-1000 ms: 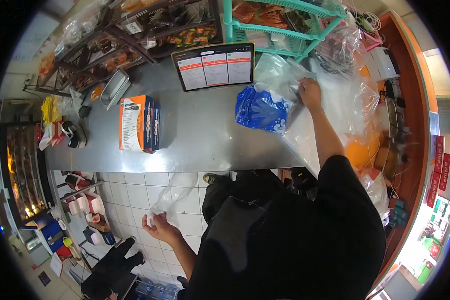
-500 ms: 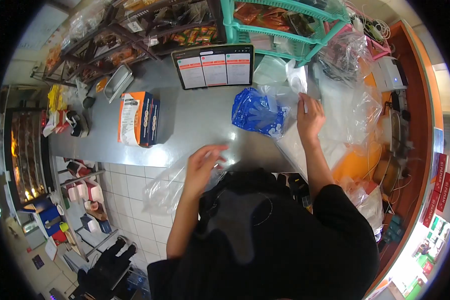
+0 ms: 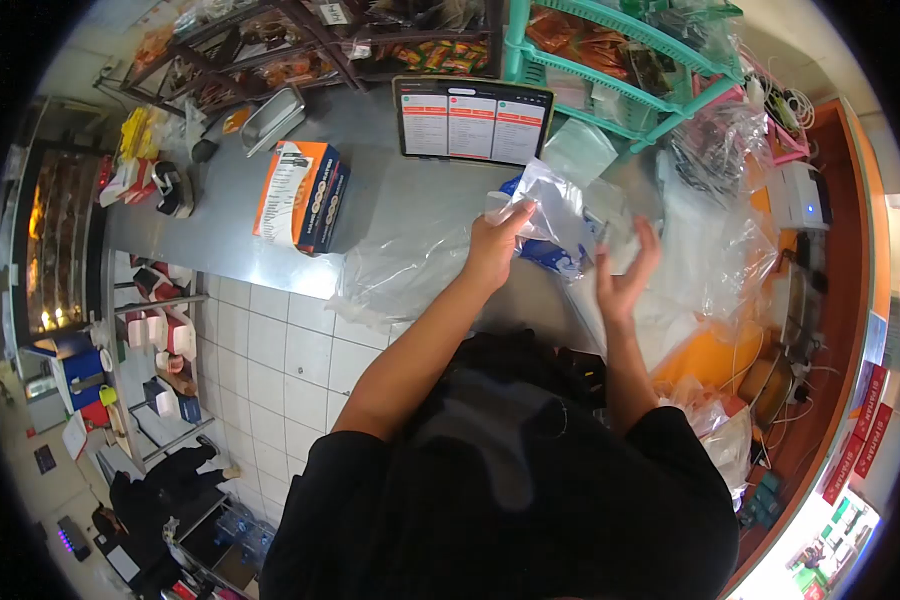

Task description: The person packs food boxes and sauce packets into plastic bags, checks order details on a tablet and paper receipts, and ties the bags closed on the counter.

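A piece of clear plastic point(image 3: 558, 203) is being handled, it seems, pinched between the thumb and fingers of the left hand point(image 3: 492, 246) over the blue packet point(image 3: 552, 258), near the tablet point(image 3: 473, 125). The right hand point(image 3: 622, 288) is held just beside it, thumb and fingers spread; a steadier two-handed hold would call for the plastic's loose side to be met by that hand. Whether plastic is touched there cannot be told through the blur, and the packet is largely hidden.

Lit tablet point(image 3: 473, 122) beside a teal rack point(image 3: 610, 86), orange-and-blue box point(image 3: 308, 197) near a metal tray point(image 3: 273, 120)
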{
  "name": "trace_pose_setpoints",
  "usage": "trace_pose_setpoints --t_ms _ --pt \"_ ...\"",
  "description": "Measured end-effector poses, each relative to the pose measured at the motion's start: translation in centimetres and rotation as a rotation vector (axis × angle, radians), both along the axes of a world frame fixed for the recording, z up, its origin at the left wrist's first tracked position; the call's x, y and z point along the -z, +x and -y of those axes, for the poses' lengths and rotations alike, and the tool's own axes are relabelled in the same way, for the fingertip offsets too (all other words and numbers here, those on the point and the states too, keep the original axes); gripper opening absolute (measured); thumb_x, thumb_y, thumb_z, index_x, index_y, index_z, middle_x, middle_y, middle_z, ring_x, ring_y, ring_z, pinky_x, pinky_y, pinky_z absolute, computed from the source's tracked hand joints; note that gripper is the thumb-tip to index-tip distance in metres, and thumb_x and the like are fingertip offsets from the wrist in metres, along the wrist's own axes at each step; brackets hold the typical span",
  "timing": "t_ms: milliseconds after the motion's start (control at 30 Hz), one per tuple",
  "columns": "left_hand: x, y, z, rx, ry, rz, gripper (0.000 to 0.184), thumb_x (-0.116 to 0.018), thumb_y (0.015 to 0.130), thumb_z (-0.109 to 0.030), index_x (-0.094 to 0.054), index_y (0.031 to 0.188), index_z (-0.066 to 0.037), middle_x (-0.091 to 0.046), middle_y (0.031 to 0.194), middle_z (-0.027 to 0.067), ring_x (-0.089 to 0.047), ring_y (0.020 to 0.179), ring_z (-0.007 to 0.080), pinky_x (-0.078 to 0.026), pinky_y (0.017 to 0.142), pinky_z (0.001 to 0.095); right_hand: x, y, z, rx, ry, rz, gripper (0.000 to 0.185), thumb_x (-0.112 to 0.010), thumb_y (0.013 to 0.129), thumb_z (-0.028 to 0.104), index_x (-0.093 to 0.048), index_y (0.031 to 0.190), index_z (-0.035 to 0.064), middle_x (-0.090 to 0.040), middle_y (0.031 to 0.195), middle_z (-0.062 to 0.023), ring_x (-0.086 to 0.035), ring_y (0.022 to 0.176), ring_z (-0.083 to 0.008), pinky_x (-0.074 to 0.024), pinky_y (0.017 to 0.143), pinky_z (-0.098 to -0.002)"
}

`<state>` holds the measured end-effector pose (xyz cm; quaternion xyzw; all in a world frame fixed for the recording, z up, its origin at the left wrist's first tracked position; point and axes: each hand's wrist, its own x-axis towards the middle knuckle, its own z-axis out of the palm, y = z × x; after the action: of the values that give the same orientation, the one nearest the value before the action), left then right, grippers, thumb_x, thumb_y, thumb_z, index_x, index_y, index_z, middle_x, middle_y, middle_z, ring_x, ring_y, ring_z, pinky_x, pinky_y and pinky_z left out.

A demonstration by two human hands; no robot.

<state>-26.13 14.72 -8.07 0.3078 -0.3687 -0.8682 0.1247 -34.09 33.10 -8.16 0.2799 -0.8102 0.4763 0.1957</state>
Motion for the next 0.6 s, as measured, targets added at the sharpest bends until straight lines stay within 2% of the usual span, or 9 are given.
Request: trace_pose_setpoints --t_ms 67,167,200,267,367,400,500,567,600 --pt "-0.8 1.8 1.1 0.025 0.033 -0.039 0.029 -0.073 0.085 -0.021 -0.067 0.102 0.001 -0.066 0.095 0.0030 -0.062 0.083 0.0128 -0.048 0.074 0.0286 -1.0 -1.5 -1.0 -0.036 -0.060 0.196 0.068 -0.077 0.073 0.019 -0.048 0.132 0.0012 -0.051 0.130 -0.0168 -0.048 0.120 -0.0308 -0.0355 0.101 -0.0431" --pt "-4.3 4.9 1.8 0.038 0.058 -0.014 0.027 -0.072 0.086 -0.017 -0.066 0.105 0.002 -0.066 0.096 0.0049 -0.062 0.086 0.0140 -0.048 0.079 0.0293 -3.8 -3.6 0.7 -0.568 -0.127 0.660 0.072 -0.078 0.074 0.021 -0.045 0.135 0.0016 -0.047 0.137 -0.0162 -0.046 0.123 -0.0285 -0.0345 0.103 -0.0432" --pt "-5.1 6.3 1.8 0.042 0.035 -0.027 0.026 -0.071 0.086 -0.015 -0.066 0.105 0.003 -0.066 0.096 0.0053 -0.062 0.087 0.0143 -0.048 0.079 0.0294 -4.8 -2.9 2.4 -0.734 -0.264 0.843 0.074 -0.078 0.074 0.022 -0.044 0.137 0.0040 -0.045 0.140 -0.0135 -0.042 0.126 -0.0262 -0.0319 0.105 -0.0426" --pt "-6.2 9.1 2.0 0.035 -0.012 -0.055 0.026 -0.070 0.087 -0.012 -0.065 0.107 0.003 -0.067 0.097 0.0062 -0.062 0.089 0.0150 -0.049 0.080 0.0297 -5.7 0.5 6.4 -0.865 -0.265 0.910 0.061 -0.076 0.077 0.018 -0.051 0.131 0.0049 -0.054 0.129 -0.0112 -0.049 0.118 -0.0228 -0.0377 0.099 -0.0389" --pt "-6.4 14.7 3.0 -0.015 -0.229 -0.021 0.029 -0.068 0.089 -0.013 -0.063 0.114 0.001 -0.066 0.106 0.0082 -0.062 0.087 0.0142 -0.049 0.080 0.0291 -6.4 2.8 10.2 -1.085 0.140 1.040 0.040 -0.072 0.079 0.009 -0.061 0.117 0.0036 -0.063 0.106 -0.0073 -0.057 0.098 -0.0178 -0.0446 0.085 -0.0325" --pt "-6.2 16.7 3.8 -0.049 -0.309 -0.011 0.034 -0.064 0.092 -0.018 -0.058 0.120 0.001 -0.064 0.111 0.0101 -0.062 0.086 0.0145 -0.050 0.079 0.0290 -6.8 3.5 11.7 -1.163 0.353 1.063 0.033 -0.070 0.079 0.006 -0.064 0.111 0.0027 -0.065 0.098 -0.0060 -0.059 0.091 -0.0161 -0.0466 0.080 -0.0302" --pt "-6.6 24.0 5.5 -0.209 -0.479 0.083 0.054 -0.052 0.096 -0.038 -0.041 0.136 -0.003 -0.058 0.123 0.0165 -0.062 0.083 0.0168 -0.052 0.076 0.0302 -7.9 5.6 14.7 -1.093 0.305 0.853 0.021 -0.062 0.081 -0.003 -0.067 0.102 -0.0004 -0.066 0.093 -0.0043 -0.060 0.078 -0.0092 -0.0471 0.067 -0.0248" --pt "-9.0 28.9 5.9 -0.364 -0.493 0.201 0.072 -0.041 0.096 -0.058 -0.026 0.144 -0.007 -0.054 0.128 0.0213 -0.063 0.083 0.0202 -0.054 0.074 0.0328 -10.0 7.8 16.8 -1.136 0.034 0.566 0.018 -0.064 0.076 0.000 -0.067 0.094 -0.0007 -0.064 0.082 -0.0075 -0.058 0.074 -0.0141 -0.0444 0.067 -0.0260" --pt "-9.3 31.3 6.1 -0.380 -0.565 0.292 0.093 -0.032 0.086 -0.077 -0.012 0.148 -0.011 -0.047 0.136 0.0256 -0.064 0.072 0.0209 -0.056 0.060 0.0310 -11.7 8.8 17.6 -1.274 -0.022 0.578 0.019 -0.066 0.074 0.003 -0.067 0.093 -0.0003 -0.064 0.082 -0.0093 -0.058 0.074 -0.0159 -0.0448 0.067 -0.0272"
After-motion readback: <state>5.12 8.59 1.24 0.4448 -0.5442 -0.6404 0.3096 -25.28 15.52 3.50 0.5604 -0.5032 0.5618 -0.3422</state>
